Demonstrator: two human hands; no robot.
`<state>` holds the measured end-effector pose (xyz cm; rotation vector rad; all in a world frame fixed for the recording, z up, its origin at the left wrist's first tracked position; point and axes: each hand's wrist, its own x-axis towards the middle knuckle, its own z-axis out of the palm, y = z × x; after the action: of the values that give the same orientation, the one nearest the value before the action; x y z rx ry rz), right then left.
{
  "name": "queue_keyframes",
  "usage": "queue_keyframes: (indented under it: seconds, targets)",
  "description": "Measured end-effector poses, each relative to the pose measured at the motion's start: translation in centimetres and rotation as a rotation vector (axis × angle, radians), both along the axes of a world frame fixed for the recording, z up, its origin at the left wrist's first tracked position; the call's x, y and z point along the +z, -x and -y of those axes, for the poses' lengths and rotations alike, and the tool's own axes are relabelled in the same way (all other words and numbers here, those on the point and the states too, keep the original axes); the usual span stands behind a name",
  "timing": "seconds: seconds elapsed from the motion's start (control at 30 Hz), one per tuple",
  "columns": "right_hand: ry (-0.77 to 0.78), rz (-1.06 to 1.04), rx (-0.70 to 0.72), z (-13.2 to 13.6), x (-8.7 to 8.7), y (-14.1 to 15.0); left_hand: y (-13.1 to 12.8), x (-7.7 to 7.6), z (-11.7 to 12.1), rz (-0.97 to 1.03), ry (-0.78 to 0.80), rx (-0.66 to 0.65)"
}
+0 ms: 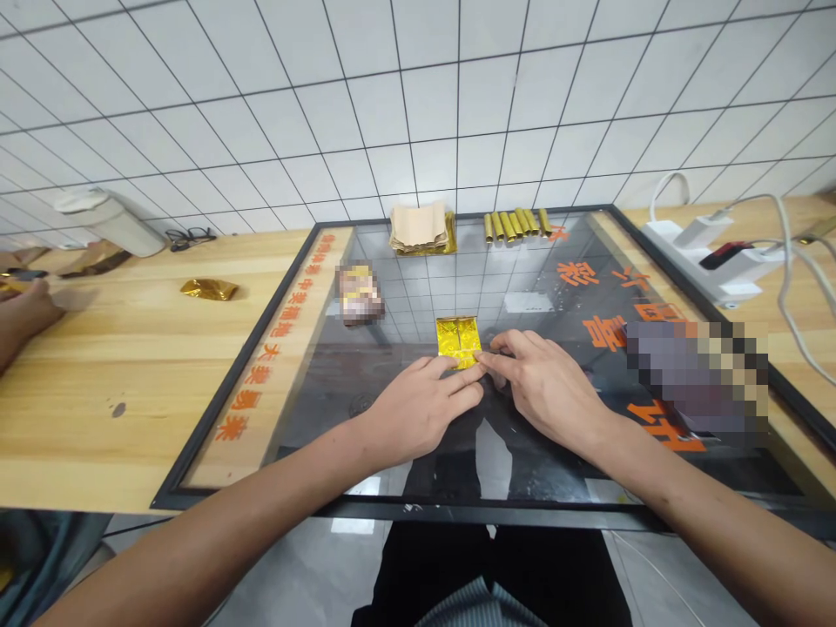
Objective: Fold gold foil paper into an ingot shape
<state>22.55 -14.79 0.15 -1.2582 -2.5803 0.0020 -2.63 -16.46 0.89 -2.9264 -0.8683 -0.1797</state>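
Note:
A small piece of yellow-gold foil paper [459, 333] with an embossed pattern and creases lies flat on the dark glass panel [398, 366]. My left hand [428, 405] comes in from the left, its fingertips pressed on the paper's near edge. From the right, my right hand [545, 379] pinches at the near right corner, its index finger touching my left fingertips. The near edge looks folded over; part of it hides under my fingers. Beyond it stand a stack of tan and gold paper sheets [420, 228] and a row of several rolled gold tubes [513, 226].
A blurred-out packet [359, 294] lies left of the foil, another blurred object [696, 379] at right. A white power strip [705, 261] with cables sits at far right. On the wooden table [131, 366] are a gold wrapper [209, 289], glasses [189, 237], a cup [114, 222] and another person's hand [26, 318].

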Motion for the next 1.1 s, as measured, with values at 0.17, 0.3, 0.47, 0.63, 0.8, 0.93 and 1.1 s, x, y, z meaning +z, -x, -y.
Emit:
queue_keyframes:
  seconds: [0.17,0.3,0.47,0.63,0.8,0.93,1.1]
  targets:
    - [0.012,-0.052,0.006,0.0,0.1,-0.1,-0.1,0.0,0.1,0.005,0.009,-0.003]
    - [0.019,-0.125,0.016,0.1,0.1,0.0,-0.2,0.1,0.3,-0.002,0.007,0.011]
    - [0.009,-0.082,0.045,0.0,0.1,0.2,-0.2,0.1,0.3,0.006,0.004,0.017]
    - [-0.05,0.02,0.049,0.4,0.3,0.6,0.6,-0.3,0.6,0.066,0.042,-0.013]
    - [-0.089,0.093,0.07,0.8,0.6,1.0,1.6,-0.9,1.2,0.131,0.088,0.052]
    - [-0.109,0.113,0.076,0.8,0.6,1.0,2.3,-0.7,1.4,0.182,0.079,0.056]
    - [-0.116,0.119,0.08,0.8,0.6,0.9,3.4,-0.7,1.4,0.267,0.043,0.096]
